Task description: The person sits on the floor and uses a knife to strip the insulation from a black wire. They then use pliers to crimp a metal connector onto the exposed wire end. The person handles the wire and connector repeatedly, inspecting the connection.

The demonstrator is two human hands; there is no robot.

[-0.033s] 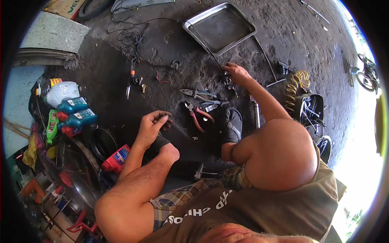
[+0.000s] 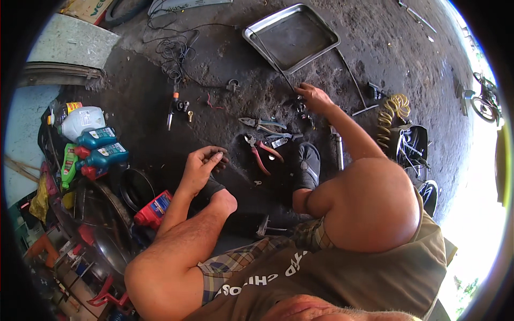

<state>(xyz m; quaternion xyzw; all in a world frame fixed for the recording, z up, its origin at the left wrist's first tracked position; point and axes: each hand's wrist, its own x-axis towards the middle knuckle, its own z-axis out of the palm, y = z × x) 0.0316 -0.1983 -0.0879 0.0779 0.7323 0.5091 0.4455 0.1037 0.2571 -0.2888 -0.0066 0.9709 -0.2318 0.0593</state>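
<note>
My left hand point(image 2: 204, 165) is raised in front of my left knee, its thumb and fingertips pinched together; whatever is between them is too small to make out. Farther forward, my right hand point(image 2: 317, 100) reaches to the floor, with bent fingers on a small dark metal part point(image 2: 301, 107) joined to a black hose point(image 2: 273, 61). The fingers partly cover that part. Nearer to me lie combination pliers point(image 2: 262, 124) with grey-blue handles and cutting pliers point(image 2: 261, 152) with red handles, jaws spread. A long silver wrench-like tool point(image 2: 337, 148) rests beside my right foot point(image 2: 308, 166).
A metal tray point(image 2: 337, 41) lies ahead, with a T-handled tool point(image 2: 365, 111) to its right. Tangled black cable point(image 2: 176, 53) and small fittings point(image 2: 185, 106) are left of centre. Several bottles point(image 2: 104, 155) line the left; a coiled yellow hose point(image 2: 385, 117) sits right.
</note>
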